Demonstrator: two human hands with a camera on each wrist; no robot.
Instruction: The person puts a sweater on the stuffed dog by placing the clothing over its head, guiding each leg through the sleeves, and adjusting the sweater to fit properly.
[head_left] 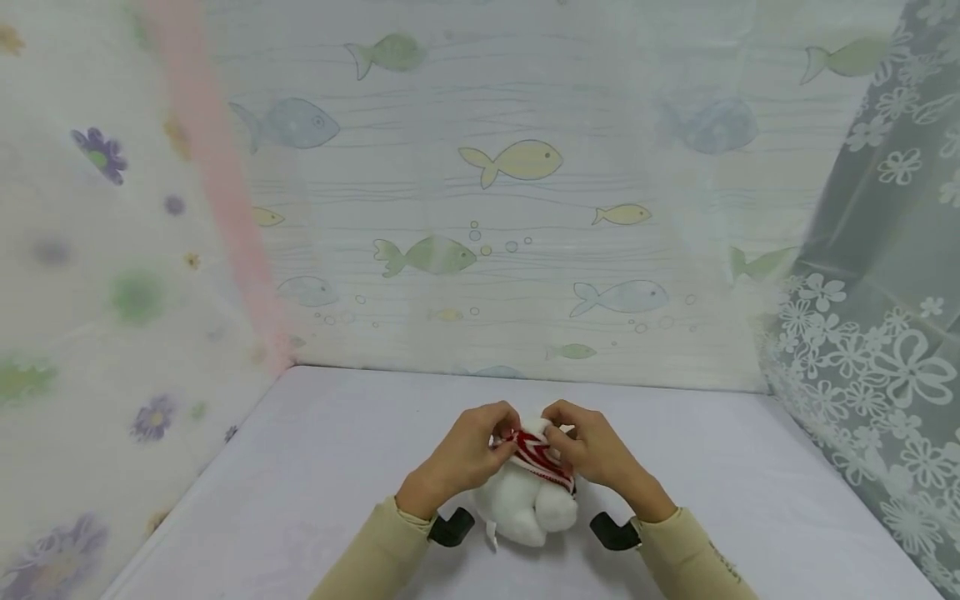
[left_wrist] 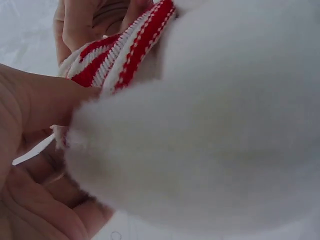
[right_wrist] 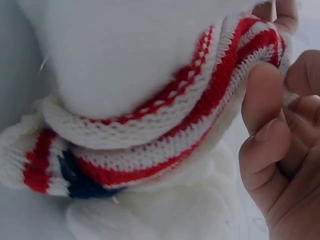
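A white plush toy (head_left: 517, 504) lies on the white table in the head view, a small tag (head_left: 492, 535) at its lower left. Around it is a small striped knitted sweater (head_left: 536, 454), red and white, with a navy patch visible in the right wrist view. My left hand (head_left: 476, 446) pinches the sweater's left side between thumb and fingers. On the opposite side, my right hand (head_left: 588, 442) has its thumb and curled fingers at the knit edge (right_wrist: 255, 52). White fluffy fur (left_wrist: 210, 115) fills most of the left wrist view.
The white table (head_left: 337, 442) stretches out on both sides of the toy. Behind it hangs a fish-print curtain (head_left: 517, 208). A flowered sheet (head_left: 112, 275) borders the left, and a grey flowered curtain (head_left: 877, 333) the right. Dark wrist mounts (head_left: 452, 527) sit below both hands.
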